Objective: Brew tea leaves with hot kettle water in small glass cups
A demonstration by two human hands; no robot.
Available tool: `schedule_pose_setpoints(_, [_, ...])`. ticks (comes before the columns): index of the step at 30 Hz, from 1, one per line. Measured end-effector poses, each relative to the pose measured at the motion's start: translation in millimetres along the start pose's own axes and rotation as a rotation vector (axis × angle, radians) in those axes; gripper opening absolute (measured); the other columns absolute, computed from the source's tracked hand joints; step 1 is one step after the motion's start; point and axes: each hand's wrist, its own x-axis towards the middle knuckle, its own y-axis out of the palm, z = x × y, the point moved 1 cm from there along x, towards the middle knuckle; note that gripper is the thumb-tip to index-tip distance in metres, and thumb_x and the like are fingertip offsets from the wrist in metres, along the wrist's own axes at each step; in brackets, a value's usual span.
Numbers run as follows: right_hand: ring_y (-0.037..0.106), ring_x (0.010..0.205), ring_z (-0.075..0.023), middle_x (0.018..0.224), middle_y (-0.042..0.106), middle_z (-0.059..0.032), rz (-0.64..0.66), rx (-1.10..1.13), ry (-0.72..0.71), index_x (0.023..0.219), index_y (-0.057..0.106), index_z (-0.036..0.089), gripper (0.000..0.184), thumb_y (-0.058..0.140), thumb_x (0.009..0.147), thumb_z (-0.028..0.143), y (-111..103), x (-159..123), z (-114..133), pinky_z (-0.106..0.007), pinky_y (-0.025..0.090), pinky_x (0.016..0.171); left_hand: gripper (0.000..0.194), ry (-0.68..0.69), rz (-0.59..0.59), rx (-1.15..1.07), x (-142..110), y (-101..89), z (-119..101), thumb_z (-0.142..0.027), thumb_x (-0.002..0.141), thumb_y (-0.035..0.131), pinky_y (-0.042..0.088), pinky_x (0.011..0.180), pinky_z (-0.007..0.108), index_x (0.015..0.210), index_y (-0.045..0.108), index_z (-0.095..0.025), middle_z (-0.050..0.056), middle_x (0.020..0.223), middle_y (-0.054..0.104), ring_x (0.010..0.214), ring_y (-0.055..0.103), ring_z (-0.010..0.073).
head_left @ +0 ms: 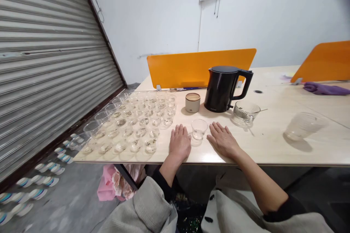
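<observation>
My left hand (pixel 180 142) lies palm down on the table near its front edge, fingers stretched out and holding nothing. Flat on the tabletop too is my right hand (pixel 223 140), its fingers pointing forward. Between the two hands stands a small clear plastic cup (pixel 199 129); I cannot tell whether the left thumb touches it. Beyond the cup sit a grey canister (pixel 193 103) with a wooden lid and a black electric kettle (pixel 221 89). A glass bowl (pixel 246 113) with a thin utensil in it is right of the kettle.
Rows of clear cups (pixel 141 131) with dark bits inside cover the table's left part. A stack of clear cups (pixel 304 126) lies at the right. Orange dividers (pixel 175 70) stand behind, and a purple cloth (pixel 325 88) lies far right. Lidded tubs (pixel 38 193) line the floor.
</observation>
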Motion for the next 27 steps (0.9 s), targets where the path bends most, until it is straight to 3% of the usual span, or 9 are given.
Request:
schedule_pose_setpoints(15, [0.022,0.158,-0.0335,0.17,0.03,-0.0179,-0.045,0.003,-0.018,0.161,0.038,0.01,0.07,0.024,0.104,0.049,5.2,0.8,-2.6,-0.057,0.02,0.126,0.054,0.006,-0.018,-0.006,-0.2,1.8,1.3,-0.031,0.107,0.033,0.026,0.128,0.053,0.155,0.043,-0.009,0.018,0.167,0.036,0.158,0.028,0.0321])
schedule_pose_setpoints(27, [0.02,0.159,-0.034,0.171,0.025,-0.0187,0.0,-0.016,-0.003,0.162,0.035,0.005,0.072,0.023,0.104,0.047,0.2,-0.3,0.2,-0.057,0.019,0.127,0.055,0.004,-0.018,-0.002,-0.4,1.8,0.8,-0.032,0.107,0.033,0.025,0.128,0.052,0.156,0.042,-0.008,0.018,0.167,0.036,0.157,0.029,0.0321])
